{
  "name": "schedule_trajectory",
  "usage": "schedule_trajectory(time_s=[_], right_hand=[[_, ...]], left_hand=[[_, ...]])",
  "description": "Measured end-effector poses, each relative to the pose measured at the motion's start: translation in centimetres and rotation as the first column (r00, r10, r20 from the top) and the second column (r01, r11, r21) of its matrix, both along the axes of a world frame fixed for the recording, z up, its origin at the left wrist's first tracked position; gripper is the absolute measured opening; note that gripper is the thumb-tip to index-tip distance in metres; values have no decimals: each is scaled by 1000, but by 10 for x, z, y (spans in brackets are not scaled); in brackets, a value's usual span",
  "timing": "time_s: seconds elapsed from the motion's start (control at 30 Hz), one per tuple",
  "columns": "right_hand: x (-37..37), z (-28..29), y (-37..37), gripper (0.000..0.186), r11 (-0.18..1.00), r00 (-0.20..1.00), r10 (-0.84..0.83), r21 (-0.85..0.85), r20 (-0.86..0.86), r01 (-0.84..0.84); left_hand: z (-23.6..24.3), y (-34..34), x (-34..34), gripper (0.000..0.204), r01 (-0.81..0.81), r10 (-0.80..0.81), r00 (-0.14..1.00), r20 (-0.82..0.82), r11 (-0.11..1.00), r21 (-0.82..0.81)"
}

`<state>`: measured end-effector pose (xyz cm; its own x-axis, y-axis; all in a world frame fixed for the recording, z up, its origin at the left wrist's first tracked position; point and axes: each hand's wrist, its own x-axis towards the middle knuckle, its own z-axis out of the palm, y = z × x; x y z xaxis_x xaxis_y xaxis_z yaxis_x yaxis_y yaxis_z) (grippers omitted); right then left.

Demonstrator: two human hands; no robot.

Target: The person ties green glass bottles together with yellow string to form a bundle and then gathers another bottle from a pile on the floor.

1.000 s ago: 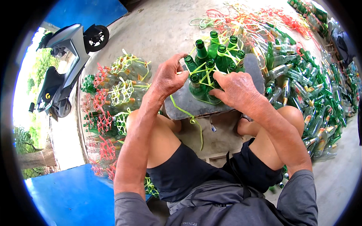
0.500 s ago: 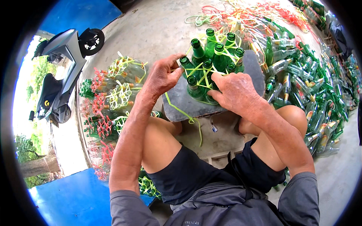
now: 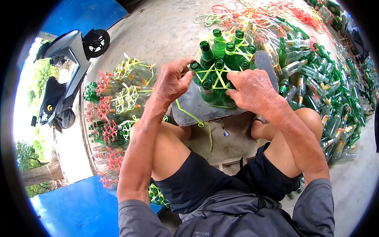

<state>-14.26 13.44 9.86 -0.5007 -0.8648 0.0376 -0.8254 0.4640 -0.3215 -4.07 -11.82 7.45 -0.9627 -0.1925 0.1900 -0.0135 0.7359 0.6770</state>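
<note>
A cluster of green glass bottles [image 3: 230, 60] stands upright on a dark grey board [image 3: 217, 114] between the person's knees, their necks crisscrossed by yellow-green plastic strap [image 3: 200, 123]. The left hand [image 3: 173, 83] is at the cluster's left edge, its index finger reaching to the leftmost bottle's mouth, and thumb and fingers pinch the strap, whose loose end hangs below the hand over the board's near edge. The right hand [image 3: 254, 91] is bent at the near right side, index fingertip at the strap and thumb lower beside a front bottle; whether these fingers grip cannot be told. Left of the board stand strap-netted bottle bundles [image 3: 128, 98]; right lies a heap of loose bottles [image 3: 335, 98]; beyond sprawls a red-and-yellow strap tangle [image 3: 276, 14].
</note>
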Motion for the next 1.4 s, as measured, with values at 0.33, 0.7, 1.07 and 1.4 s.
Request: schedule_trajectory(time_s=[0.33,0.7,1.07,1.4], right_hand=[[-24,7,26,24,999,994,40,41,-102,-36],[-56,-11,34,30,985,977,124,-101,-176,-143],[-66,-11,29,29,992,975,80,-84,-207,-99],[-23,5,20,12,947,945,104,-261,-310,-190]], left_hand=[[-7,43,20,33,-9,8,995,-100,1000,-10],[-3,76,29,31,-84,77,991,-110,995,-58],[-7,89,30,35,-68,53,987,-154,993,-97],[43,88,21,15,191,-139,981,137,823,-534]])
